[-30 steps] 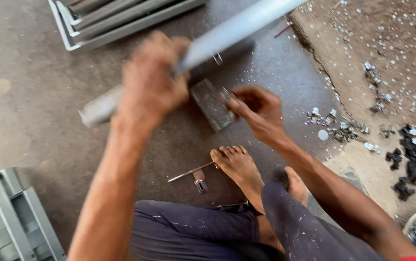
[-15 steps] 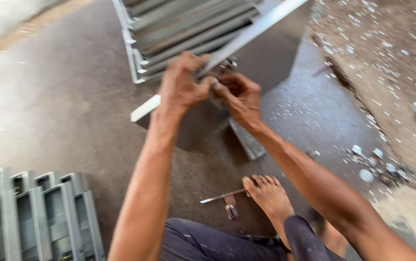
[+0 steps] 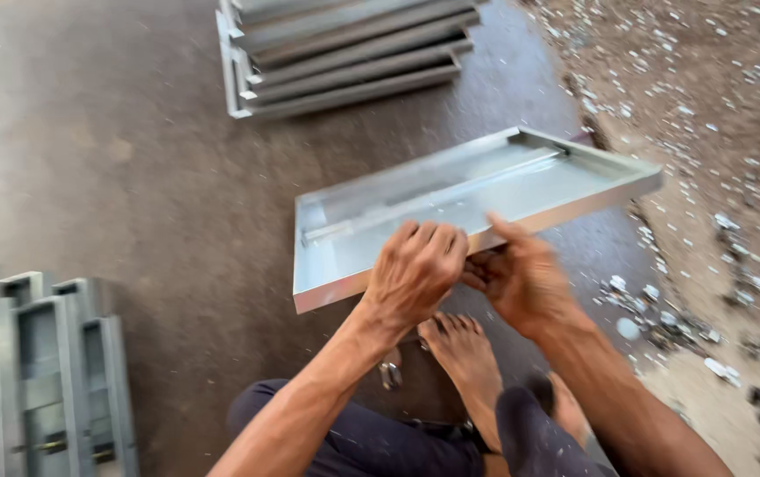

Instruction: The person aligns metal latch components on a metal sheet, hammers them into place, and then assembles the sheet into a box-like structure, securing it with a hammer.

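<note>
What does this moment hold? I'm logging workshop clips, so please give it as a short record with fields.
setting: dark workshop floor, seen from above
left hand: fingers curled over the near edge of a shallow metal tray
right hand: grips the same edge, beside the left hand
tray: rectangular, open side up, held tilted above the floor
behind: stack of similar trays
left: row of grey metal parts standing on edge
right: scattered small metal scraps
below: person's bare foot
</note>
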